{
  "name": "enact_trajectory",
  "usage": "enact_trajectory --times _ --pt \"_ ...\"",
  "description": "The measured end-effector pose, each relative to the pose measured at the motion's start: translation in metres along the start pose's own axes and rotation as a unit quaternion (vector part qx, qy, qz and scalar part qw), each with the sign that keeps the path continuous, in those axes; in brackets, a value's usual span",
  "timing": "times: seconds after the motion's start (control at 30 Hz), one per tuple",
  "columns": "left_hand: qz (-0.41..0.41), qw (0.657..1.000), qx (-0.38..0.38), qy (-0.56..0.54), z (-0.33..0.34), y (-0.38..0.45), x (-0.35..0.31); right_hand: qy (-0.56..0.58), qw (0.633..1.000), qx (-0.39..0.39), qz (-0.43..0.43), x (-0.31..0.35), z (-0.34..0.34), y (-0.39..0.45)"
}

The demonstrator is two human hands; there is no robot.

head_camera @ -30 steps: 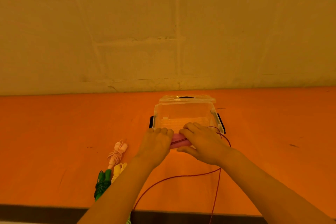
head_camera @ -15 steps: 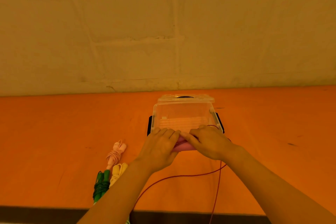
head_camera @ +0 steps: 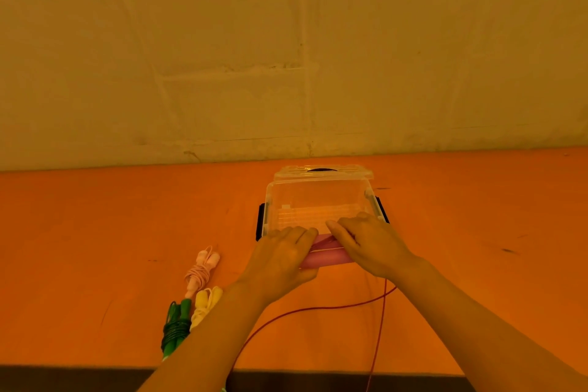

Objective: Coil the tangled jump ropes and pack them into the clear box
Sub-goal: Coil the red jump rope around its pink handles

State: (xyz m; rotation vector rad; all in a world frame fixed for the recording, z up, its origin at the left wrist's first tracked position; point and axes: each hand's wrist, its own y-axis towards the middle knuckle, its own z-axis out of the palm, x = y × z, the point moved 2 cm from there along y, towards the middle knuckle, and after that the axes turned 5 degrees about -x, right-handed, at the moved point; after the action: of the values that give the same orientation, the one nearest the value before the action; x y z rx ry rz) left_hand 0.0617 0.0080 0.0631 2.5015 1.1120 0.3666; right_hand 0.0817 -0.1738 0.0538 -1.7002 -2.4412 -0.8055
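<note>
From the head camera, both hands met over a pair of pink jump-rope handles (head_camera: 324,256) lying side by side on the orange table (head_camera: 95,232), their long axis running left to right, just in front of the clear box (head_camera: 318,200). The left hand (head_camera: 281,259) curled over the handles' left end, thumb underneath; the right hand (head_camera: 370,245) lay over the right end with fingers bent across the top, index reaching toward the left hand. The red cord (head_camera: 318,309) trailed from under the right hand back toward the table's near edge in loose, uncoiled loops. The box stood directly beyond the grip, touching or nearly touching the fingertips, with its lid (head_camera: 323,171) behind it. Both hands were equally near. Three coiled ropes, pink (head_camera: 202,270), yellow (head_camera: 205,302) and green (head_camera: 175,331), lay well apart to the left, still outside the box.
</note>
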Motion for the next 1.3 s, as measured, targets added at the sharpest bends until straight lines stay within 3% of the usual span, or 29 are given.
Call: enact_trajectory --times 0.2,0.37,0.6,0.73,1.03,1.3 --pt "-0.116 0.992 0.039 -0.039 -0.006 -0.006 0.016 0.000 1.000 0.014 0.007 -0.023 0.002 -0.004" --pt "-0.077 0.992 0.096 -0.037 -0.001 -0.004 0.011 0.032 0.995 -0.089 -0.027 -0.033 -0.010 -0.001" --pt "-0.093 0.983 0.102 -0.122 0.003 -0.012 0.018 0.142 0.990 -0.007 -0.006 -0.045 -0.001 -0.005" --pt "-0.143 0.969 0.056 -0.193 -0.005 -0.016 0.029 0.113 0.993 0.009 -0.011 -0.046 -0.007 -0.013" --pt "-0.154 0.941 0.113 -0.280 -0.005 -0.009 0.019 0.103 0.994 -0.004 0.028 -0.050 -0.001 -0.015" --pt "-0.209 0.891 0.089 -0.392 -0.010 -0.005 0.009 0.095 0.994 0.011 0.052 -0.046 0.007 -0.016"
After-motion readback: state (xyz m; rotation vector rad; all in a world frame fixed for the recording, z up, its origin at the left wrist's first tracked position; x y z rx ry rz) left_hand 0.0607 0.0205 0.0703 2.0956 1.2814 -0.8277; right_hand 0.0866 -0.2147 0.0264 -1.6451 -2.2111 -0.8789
